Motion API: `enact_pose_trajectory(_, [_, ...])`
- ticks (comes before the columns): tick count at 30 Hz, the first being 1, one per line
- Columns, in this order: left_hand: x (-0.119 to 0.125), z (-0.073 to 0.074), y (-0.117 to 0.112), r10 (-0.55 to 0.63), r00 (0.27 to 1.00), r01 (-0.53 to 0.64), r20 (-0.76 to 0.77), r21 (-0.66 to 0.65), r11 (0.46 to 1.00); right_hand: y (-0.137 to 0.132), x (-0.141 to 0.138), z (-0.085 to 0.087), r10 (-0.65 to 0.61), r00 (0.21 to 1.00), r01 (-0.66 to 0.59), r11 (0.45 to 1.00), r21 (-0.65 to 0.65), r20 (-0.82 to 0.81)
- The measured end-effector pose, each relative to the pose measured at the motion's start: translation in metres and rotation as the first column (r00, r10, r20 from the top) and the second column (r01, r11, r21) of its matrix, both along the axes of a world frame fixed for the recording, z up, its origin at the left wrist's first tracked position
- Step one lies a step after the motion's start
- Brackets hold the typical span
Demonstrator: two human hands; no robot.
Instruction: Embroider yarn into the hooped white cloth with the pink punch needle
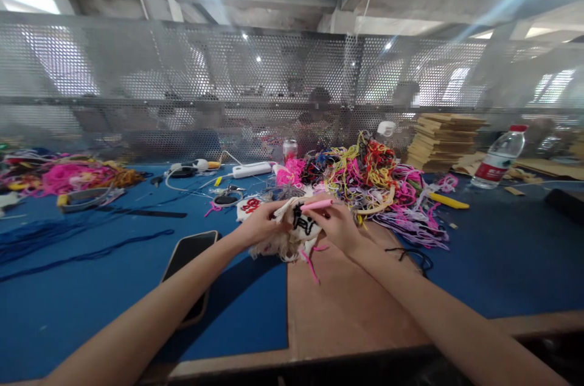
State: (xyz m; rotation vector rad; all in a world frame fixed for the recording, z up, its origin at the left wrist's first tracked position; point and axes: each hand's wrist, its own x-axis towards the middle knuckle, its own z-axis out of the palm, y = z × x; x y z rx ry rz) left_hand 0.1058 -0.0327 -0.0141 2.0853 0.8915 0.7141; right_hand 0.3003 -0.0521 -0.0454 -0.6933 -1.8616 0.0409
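Note:
My left hand (261,223) grips the left side of a small cream-white fabric piece (292,234) with black stitched marks, held just above the table. My right hand (336,223) pinches a pink pen-like tool (316,205) and rests its tip on the top of the fabric. Frayed cream threads and a pink yarn strand (312,265) hang from the piece's lower edge. Both hands are closed and nearly touch across the fabric.
A tangled heap of coloured yarn (369,182) lies right behind my hands. A black phone (188,270) lies at left on the blue mat (91,288). A cardboard stack (441,139), a water bottle (499,157), a power strip (252,170) and a perforated metal screen (182,87) stand farther back.

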Motion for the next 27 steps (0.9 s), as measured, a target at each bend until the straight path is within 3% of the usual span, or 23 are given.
enact_pose_trajectory(7, [0.001, 0.000, -0.004, 0.061, 0.998, -0.060, 0.022, -0.068, 0.996, -0.001, 0.000, 0.003, 0.026, 0.994, -0.031, 0.999, 0.043, 0.102])
enact_pose_trajectory(13, [0.004, -0.003, -0.005, 0.022, 1.000, -0.020, 0.020, -0.085, 0.996, -0.001, -0.004, 0.005, -0.064, 0.975, 0.061, 0.998, 0.017, 0.214])
enact_pose_trajectory(18, [0.005, 0.000, -0.008, 0.011, 0.999, -0.004, 0.045, -0.151, 0.989, -0.002, -0.006, 0.005, -0.098, 0.976, 0.097, 0.995, 0.014, 0.197])
enact_pose_trajectory(21, [0.004, 0.000, -0.008, -0.014, 0.997, 0.024, 0.072, -0.134, 0.991, -0.007, -0.005, 0.008, -0.084, 0.981, 0.081, 0.996, 0.025, 0.175])
enact_pose_trajectory(27, [0.002, -0.005, -0.004, -0.018, 0.994, 0.021, 0.105, -0.028, 0.999, -0.011, -0.003, 0.012, 0.002, 0.981, 0.017, 0.995, -0.098, 0.193])
